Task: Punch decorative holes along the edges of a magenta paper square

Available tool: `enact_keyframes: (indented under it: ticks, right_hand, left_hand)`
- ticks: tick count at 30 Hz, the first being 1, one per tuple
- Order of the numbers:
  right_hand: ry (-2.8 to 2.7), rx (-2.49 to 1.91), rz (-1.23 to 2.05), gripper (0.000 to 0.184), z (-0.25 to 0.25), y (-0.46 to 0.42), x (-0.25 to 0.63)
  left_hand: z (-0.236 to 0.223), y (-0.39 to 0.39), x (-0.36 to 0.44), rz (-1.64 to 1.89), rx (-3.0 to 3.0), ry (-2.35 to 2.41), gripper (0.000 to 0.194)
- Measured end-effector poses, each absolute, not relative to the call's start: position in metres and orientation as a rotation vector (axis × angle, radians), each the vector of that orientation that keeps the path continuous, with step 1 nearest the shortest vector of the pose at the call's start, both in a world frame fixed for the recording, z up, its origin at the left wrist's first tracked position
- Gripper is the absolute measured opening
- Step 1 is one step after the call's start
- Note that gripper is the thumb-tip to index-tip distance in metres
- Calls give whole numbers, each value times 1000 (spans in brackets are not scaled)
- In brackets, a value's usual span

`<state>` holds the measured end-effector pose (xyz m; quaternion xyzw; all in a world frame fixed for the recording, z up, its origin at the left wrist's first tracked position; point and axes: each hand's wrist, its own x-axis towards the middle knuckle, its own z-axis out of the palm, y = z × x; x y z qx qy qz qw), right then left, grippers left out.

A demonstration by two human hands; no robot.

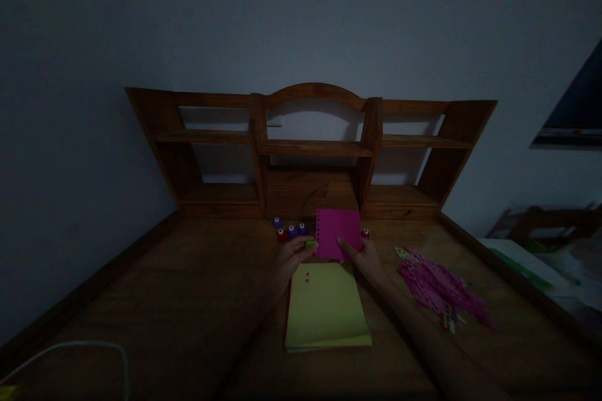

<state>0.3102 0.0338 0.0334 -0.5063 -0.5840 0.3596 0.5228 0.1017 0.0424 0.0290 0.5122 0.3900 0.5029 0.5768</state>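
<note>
pink sheet (337, 232), holed edge (318, 233) facing left, long axis unclear, in right hand (365, 258)

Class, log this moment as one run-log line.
left hand: pinching small bright-green object | right hand: holding square pink sheet, holes along left edge | wooden desk: rectangular yellow paper pad; pile of mostly pink strips

A magenta card (341, 225), patterned along its left edge with a row of dark holes, outshines a pale yellow pad (329, 310) bearing two reddish dots (307, 277) (a thin red edge trims the pad's left side). A small piece (309, 244) glows bright green. Purple objects (278, 224) and red objects (282, 236) carry white tops with dark centres. A heap of strips (435, 283) mixes pink with pale yellow against a brown desk (188, 282) and blue-grey wall (301, 19).
</note>
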Motion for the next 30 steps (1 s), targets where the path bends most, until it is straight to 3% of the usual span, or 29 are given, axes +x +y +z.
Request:
enact_keyframes:
  ticks: [25, 30]
  right_hand:
    - [-1355, -1133, 914, 40, 33, 34, 311]
    - [-1375, -1179, 892, 39, 35, 33, 312]
  left_hand:
    - [29, 52, 81, 1537, 871, 977, 19]
    - [22, 56, 77, 1511, 760, 903, 24]
